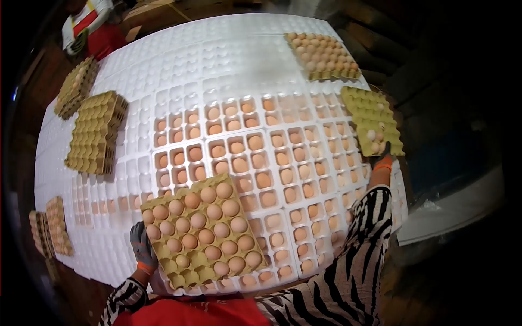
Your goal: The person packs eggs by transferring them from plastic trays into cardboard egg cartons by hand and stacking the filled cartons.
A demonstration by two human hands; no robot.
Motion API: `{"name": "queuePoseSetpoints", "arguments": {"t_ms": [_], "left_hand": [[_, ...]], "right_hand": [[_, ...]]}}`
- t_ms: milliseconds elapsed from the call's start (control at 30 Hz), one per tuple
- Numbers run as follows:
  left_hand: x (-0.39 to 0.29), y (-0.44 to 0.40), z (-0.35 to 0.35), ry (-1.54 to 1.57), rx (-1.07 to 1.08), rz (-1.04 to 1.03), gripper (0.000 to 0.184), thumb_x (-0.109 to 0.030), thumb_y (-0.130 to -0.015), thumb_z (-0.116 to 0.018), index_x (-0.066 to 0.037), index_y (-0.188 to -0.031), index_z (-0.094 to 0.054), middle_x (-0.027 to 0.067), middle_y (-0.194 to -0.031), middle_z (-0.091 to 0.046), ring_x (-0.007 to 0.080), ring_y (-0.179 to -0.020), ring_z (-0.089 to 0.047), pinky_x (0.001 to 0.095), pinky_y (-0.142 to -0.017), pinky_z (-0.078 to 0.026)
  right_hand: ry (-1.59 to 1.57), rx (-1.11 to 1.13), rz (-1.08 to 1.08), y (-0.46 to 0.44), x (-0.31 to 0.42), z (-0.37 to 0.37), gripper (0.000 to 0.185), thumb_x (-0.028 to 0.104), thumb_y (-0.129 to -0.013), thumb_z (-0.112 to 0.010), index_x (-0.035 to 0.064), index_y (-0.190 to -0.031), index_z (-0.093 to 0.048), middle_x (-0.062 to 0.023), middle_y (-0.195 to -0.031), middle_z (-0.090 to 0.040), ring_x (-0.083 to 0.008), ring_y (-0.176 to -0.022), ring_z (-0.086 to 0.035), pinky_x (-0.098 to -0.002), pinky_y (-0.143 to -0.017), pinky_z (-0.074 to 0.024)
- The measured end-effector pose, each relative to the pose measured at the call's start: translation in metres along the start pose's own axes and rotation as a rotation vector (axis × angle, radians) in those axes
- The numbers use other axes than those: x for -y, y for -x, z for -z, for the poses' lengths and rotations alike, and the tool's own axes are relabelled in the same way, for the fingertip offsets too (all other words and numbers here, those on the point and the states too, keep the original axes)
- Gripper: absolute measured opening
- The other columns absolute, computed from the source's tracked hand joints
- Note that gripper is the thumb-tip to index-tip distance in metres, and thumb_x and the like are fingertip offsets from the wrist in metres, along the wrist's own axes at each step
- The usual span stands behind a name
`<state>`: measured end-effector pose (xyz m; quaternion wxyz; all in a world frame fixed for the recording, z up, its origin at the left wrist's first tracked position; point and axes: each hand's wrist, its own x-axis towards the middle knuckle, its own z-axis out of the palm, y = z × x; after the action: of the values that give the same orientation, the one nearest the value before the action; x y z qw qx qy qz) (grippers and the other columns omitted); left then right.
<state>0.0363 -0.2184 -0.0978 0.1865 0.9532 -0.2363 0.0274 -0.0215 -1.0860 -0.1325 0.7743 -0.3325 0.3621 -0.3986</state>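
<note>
My left hand (pixel 142 247), in a grey glove with an orange cuff, grips the left edge of a cardboard egg tray (pixel 190 276). Brown eggs (pixel 198 220) fill most of that tray, while several cups at its near left corner are bare. It sits tilted over the white foam egg boxes (pixel 293 266). Far to the right, my right hand (pixel 384 158), gloved alike, holds the near edge of a second egg tray (pixel 363 103) with only several eggs (pixel 375 136) at its near end. The fingers of both hands are partly hidden.
Foam boxes cover the table, many with eggs in their cells. A full egg tray (pixel 323 54) lies at the back right. Stacked egg trays (pixel 95 130) stand on the left, with more trays (pixel 58 225) nearer. A person in a red apron (pixel 103 41) stands at the far left.
</note>
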Motion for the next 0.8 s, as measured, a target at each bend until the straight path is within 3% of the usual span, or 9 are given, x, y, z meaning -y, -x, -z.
{"name": "queuePoseSetpoints", "arguments": {"t_ms": [67,167,233,300,367,467,533,633,800], "left_hand": [[0.013,0.008,-0.009,-0.001,-0.083,-0.066,0.047,-0.013,-0.091,-0.054,0.001,-0.136,-0.05,0.0254,-0.143,-0.047,0.0472,-0.132,-0.041,0.0562,-0.113,-0.029],[0.003,0.0,-0.001,0.005,-0.056,-0.025,0.048,-0.018,-0.091,-0.054,0.0,-0.134,-0.051,0.0253,-0.138,-0.049,0.0477,-0.128,-0.042,0.0556,-0.111,-0.031],[0.0,-0.002,0.002,0.023,-0.046,-0.016,0.049,-0.023,-0.091,-0.054,0.0,-0.134,-0.051,0.0241,-0.139,-0.049,0.0465,-0.129,-0.042,0.0552,-0.111,-0.031],[0.001,-0.003,0.003,0.023,-0.038,0.0,0.05,-0.024,-0.091,-0.055,-0.001,-0.135,-0.051,0.0235,-0.139,-0.048,0.0458,-0.129,-0.042,0.055,-0.112,-0.031],[0.003,-0.001,0.001,0.025,-0.035,0.005,0.05,-0.025,-0.091,-0.055,-0.002,-0.136,-0.052,0.023,-0.141,-0.047,0.0449,-0.13,-0.042,0.0549,-0.113,-0.03],[0.003,-0.001,0.003,0.021,-0.065,-0.033,0.05,-0.024,-0.091,-0.055,-0.003,-0.136,-0.052,0.0229,-0.141,-0.047,0.0448,-0.132,-0.041,0.0549,-0.114,-0.03],[0.004,0.001,0.001,0.043,-0.079,-0.018,0.051,-0.023,-0.09,-0.056,-0.003,-0.136,-0.052,0.023,-0.141,-0.047,0.0448,-0.132,-0.041,0.0551,-0.114,-0.03],[0.011,0.005,-0.003,0.059,-0.09,-0.013,0.052,-0.024,-0.088,-0.056,-0.003,-0.136,-0.052,0.023,-0.141,-0.048,0.0452,-0.133,-0.041,0.0558,-0.114,-0.03],[0.015,0.007,-0.005,0.07,-0.121,-0.026,0.052,-0.02,-0.086,-0.058,-0.005,-0.136,-0.053,0.0213,-0.14,-0.049,0.0435,-0.133,-0.042,0.0538,-0.115,-0.03]], "right_hand": [[0.029,0.081,-0.056,0.004,0.013,-0.024,0.059,0.056,-0.098,-0.054,0.0155,-0.141,-0.051,-0.0095,-0.133,-0.06,-0.0321,-0.118,-0.06,-0.048,-0.101,-0.0514],[0.266,-0.184,-0.048,0.035,0.027,-0.058,0.07,0.063,-0.089,-0.059,0.0107,-0.135,-0.055,-0.013,-0.128,-0.061,-0.0325,-0.11,-0.062,-0.0441,-0.089,-0.0562],[0.151,-0.078,0.012,0.036,0.018,-0.056,0.067,0.059,-0.088,-0.062,0.0081,-0.132,-0.057,-0.0117,-0.122,-0.062,-0.0308,-0.103,-0.062,-0.0415,-0.082,-0.0565],[0.06,0.21,0.272,0.022,0.0,-0.043,0.053,0.047,-0.093,-0.059,0.0051,-0.126,-0.059,-0.0112,-0.118,-0.062,-0.0274,-0.102,-0.062,-0.0393,-0.081,-0.0561],[0.684,0.15,0.585,0.061,-0.008,-0.053,0.053,0.046,-0.095,-0.058,0.0066,-0.13,-0.055,-0.0108,-0.124,-0.06,-0.0287,-0.105,-0.061,-0.0417,-0.085,-0.0563],[0.068,0.145,0.403,0.091,-0.036,-0.051,0.05,0.043,-0.102,-0.048,0.0068,-0.136,-0.05,-0.0102,-0.13,-0.058,-0.0284,-0.114,-0.06,-0.0421,-0.095,-0.0554],[-0.098,0.064,0.206,0.198,-0.037,-0.122,0.052,0.044,-0.101,-0.048,0.0067,-0.137,-0.05,-0.0094,-0.131,-0.057,-0.0292,-0.117,-0.059,-0.043,-0.096,-0.0547],[-0.04,0.301,0.015,0.26,-0.07,-0.145,0.053,0.043,-0.101,-0.051,0.0077,-0.14,-0.048,-0.0096,-0.133,-0.055,-0.029,-0.121,-0.055,-0.0424,-0.102,-0.0502],[0.009,0.238,-0.091,0.358,-0.172,-0.198,0.053,0.042,-0.101,-0.052,0.0077,-0.141,-0.048,-0.0102,-0.134,-0.055,-0.0285,-0.122,-0.054,-0.0418,-0.106,-0.0473]]}}
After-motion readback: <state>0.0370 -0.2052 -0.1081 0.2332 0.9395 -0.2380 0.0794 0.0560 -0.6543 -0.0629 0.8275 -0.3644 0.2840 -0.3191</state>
